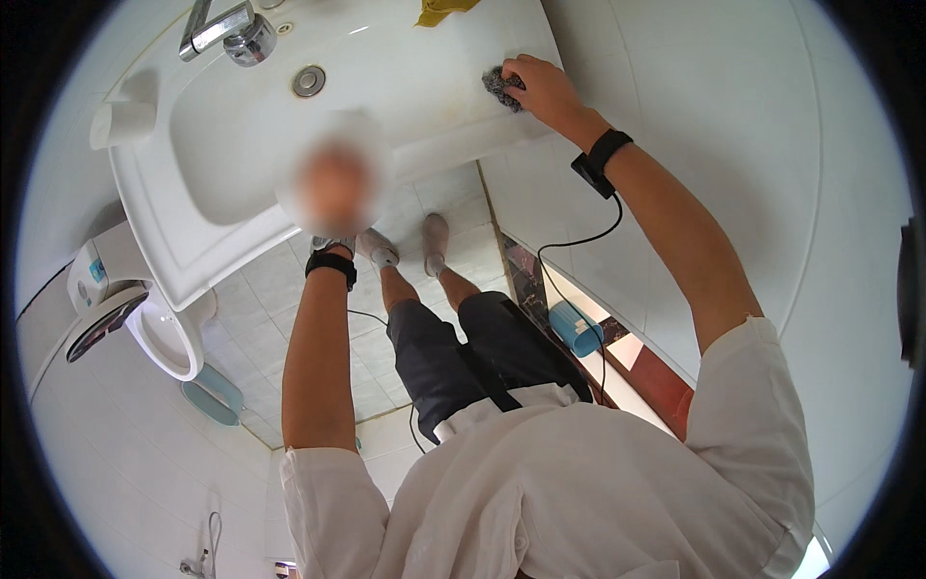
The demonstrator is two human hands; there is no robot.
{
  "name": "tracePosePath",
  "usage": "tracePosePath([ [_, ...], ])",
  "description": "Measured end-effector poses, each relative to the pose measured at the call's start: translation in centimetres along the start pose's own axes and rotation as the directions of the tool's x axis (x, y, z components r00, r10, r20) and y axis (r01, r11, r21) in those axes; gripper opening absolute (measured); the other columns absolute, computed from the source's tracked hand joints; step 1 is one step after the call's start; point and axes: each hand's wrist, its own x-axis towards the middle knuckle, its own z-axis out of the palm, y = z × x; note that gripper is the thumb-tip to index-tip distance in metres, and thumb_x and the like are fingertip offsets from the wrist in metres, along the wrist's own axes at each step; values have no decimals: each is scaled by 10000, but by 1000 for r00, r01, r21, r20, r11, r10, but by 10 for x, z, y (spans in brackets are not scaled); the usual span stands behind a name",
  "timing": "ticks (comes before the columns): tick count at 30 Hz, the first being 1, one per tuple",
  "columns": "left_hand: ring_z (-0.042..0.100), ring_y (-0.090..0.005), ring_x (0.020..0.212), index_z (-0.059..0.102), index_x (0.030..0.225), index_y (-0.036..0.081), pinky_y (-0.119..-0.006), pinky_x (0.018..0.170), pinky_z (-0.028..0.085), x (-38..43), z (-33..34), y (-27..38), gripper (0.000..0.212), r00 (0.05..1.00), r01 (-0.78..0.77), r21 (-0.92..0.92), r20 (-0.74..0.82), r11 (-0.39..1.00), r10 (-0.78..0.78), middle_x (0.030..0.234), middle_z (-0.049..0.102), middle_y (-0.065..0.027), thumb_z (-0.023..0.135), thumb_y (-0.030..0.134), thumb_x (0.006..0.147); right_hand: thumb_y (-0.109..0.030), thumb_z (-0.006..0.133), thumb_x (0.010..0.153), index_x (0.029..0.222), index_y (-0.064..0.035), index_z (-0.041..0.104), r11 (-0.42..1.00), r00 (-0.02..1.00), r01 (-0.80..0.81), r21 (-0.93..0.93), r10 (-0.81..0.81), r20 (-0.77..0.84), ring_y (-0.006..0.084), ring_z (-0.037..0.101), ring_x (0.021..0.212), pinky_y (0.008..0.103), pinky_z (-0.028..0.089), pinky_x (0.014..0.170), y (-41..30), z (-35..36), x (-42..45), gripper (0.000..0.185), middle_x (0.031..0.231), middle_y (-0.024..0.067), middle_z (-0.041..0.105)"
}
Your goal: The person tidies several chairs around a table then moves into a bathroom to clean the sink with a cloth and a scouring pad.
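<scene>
A grey steel wool scrubber [503, 88] is pinched in the fingers of my right hand [544, 90], pressed to the right end of a white washbasin [434, 94]. Faint brownish stains mark the basin just left of it. My left hand [336, 181] is at the basin's front edge, but a blur covers it, so its fingers and anything in them are hidden. A round metal drain [309, 81] lies in the basin floor beyond that hand. The chrome faucet [246, 36] stands at the back left. Part of a mustard-yellow cloth [443, 10] rests at the basin's back.
A white cup-like object [123, 124] sits on the basin's left rim. Below left are a toilet [166, 333] and a teal basin [212, 394]. A blue bin [576, 328] stands by the doorway. A black cable [579, 241] hangs from my right wrist. The tiled wall [694, 108] borders the right.
</scene>
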Motion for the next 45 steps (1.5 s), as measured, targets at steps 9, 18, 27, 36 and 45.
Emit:
tracePosePath([
  [9, 604, -388, 920, 640, 926, 8, -522, 812, 490, 51, -66, 37, 153, 939, 322, -236, 201, 917, -279, 945, 637, -184, 608, 136, 849, -97, 705, 869, 983, -116, 641, 999, 998, 22, 44, -25, 64, 324, 659, 931, 445, 553, 786, -48, 20, -5, 132, 1007, 75, 634],
  [18, 596, -407, 882, 622, 816, 12, -526, 797, 495, 56, -70, 36, 138, 925, 334, -180, 253, 925, -285, 884, 636, -186, 594, 146, 832, -88, 706, 878, 1009, -108, 597, 998, 1000, 7, 62, -9, 28, 333, 646, 936, 447, 526, 772, -53, 32, -17, 171, 1008, 70, 614],
  [27, 591, -402, 865, 620, 811, 14, -525, 780, 494, 54, -67, 34, 127, 935, 318, -197, 226, 927, -273, 868, 630, -179, 591, 136, 830, -57, 662, 882, 986, -89, 621, 1000, 1000, 1, -9, -1, -28, 329, 652, 916, 446, 550, 758, -46, 21, 0, 117, 1001, 86, 618],
  [36, 588, -403, 865, 609, 806, 23, -521, 772, 483, 58, -67, 37, 113, 939, 293, -176, 240, 940, -248, 856, 617, -184, 586, 129, 841, -76, 670, 868, 977, -104, 623, 980, 978, 198, 23, -199, 68, 302, 653, 935, 422, 549, 781, -56, 25, 2, 121, 996, 66, 612],
  [45, 599, -368, 1040, 628, 1122, 0, -539, 957, 447, -3, 0, -5, 292, 996, -59, 96, 71, 994, 52, 1064, 633, -179, 608, 126, 860, -72, 691, 860, 1018, -112, 623, 988, 980, 144, -59, -134, 146, 297, 662, 947, 423, 548, 768, 1, -11, -10, 176, 1005, 47, 624],
])
